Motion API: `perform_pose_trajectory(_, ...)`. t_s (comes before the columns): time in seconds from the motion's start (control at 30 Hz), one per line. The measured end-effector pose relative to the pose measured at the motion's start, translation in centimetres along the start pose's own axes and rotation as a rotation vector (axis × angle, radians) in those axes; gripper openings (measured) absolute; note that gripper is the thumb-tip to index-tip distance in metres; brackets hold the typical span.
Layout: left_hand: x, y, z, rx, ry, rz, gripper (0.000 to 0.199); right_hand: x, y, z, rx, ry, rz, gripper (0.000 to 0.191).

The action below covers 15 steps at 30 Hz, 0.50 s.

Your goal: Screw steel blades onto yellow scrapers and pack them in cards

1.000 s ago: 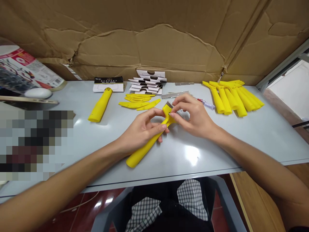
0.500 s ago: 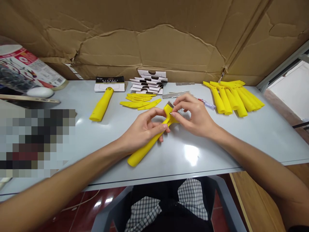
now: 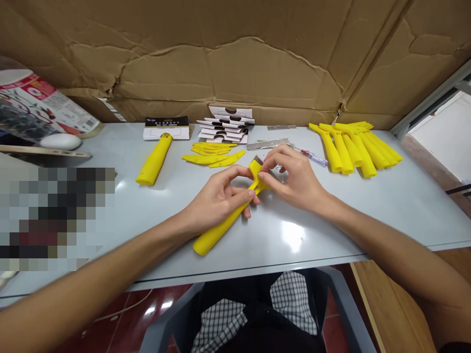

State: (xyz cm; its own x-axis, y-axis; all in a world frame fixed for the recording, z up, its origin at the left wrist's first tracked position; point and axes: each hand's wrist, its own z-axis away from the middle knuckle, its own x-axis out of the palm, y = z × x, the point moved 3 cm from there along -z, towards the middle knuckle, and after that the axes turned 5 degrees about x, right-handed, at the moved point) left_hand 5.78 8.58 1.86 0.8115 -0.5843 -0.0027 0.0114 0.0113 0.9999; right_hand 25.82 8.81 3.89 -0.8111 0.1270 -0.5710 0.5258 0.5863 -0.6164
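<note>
My left hand (image 3: pixel 221 198) wraps round a yellow scraper handle (image 3: pixel 217 230), which slants with its hollow end toward me and its forked head away. A metal blade (image 3: pixel 259 160) shows at the head's far edge. My right hand (image 3: pixel 294 176) is closed in a pinch at the forked head, thumb and forefinger touching it. What lies between those fingertips is hidden. Small metal pieces (image 3: pixel 278 166) lie just beyond the right hand. A screwdriver with a clear handle (image 3: pixel 314 158) rests behind that hand.
Several yellow handles (image 3: pixel 362 147) lie at the right. At the back are thin yellow strips (image 3: pixel 213 158), metal blades (image 3: pixel 268 144) and folded cards (image 3: pixel 226 128). One handle (image 3: pixel 154 159) lies by a card (image 3: pixel 166 128) at the left. A white mouse (image 3: pixel 61 141) sits farther left.
My right fingertips have pressed in slightly at the forked head, and the small shiny bit seen between them is now hidden. My left hand keeps its hold on the scraper handle.
</note>
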Motion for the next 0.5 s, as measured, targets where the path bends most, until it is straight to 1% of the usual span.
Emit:
perform_pose_trajectory(0.07,0.0,0.0,0.0,-0.012,-0.002,0.004,0.037,0.0,-0.1,-0.1,0.008,-0.003,-0.011,0.007)
perform_pose_trajectory(0.13,0.0,0.1,0.0,-0.024,0.012,0.017,0.036,-0.6,0.0,-0.5,0.027,-0.002,-0.019,0.009)
perform_pose_trajectory(0.2,0.0,0.1,0.0,-0.036,0.042,0.034,0.036,-2.1,0.5,-1.1,0.053,0.008,0.021,0.014)
perform_pose_trajectory(0.27,-0.1,0.2,-0.1,-0.052,0.085,0.055,0.035,-4.1,1.4,-1.8,0.057,0.009,0.161,0.013)
perform_pose_trajectory(0.33,-0.1,0.3,-0.1,-0.066,0.129,0.076,0.034,-6.1,3.0,-2.4,0.087,-0.036,0.362,0.005)
perform_pose_trajectory(0.37,-0.2,0.3,-0.1,-0.073,0.148,0.084,0.034,-7.0,4.1,-2.6,0.121,-0.066,0.449,0.006)
perform_pose_trajectory(0.43,-0.2,0.5,-0.2,-0.080,0.190,0.091,0.034,-8.2,6.3,-2.7,0.219,-0.150,0.579,0.019)
perform_pose_trajectory(0.5,-0.3,0.7,-0.2,-0.086,0.231,0.082,0.035,-8.6,8.3,-2.6,0.290,-0.239,0.653,0.033)
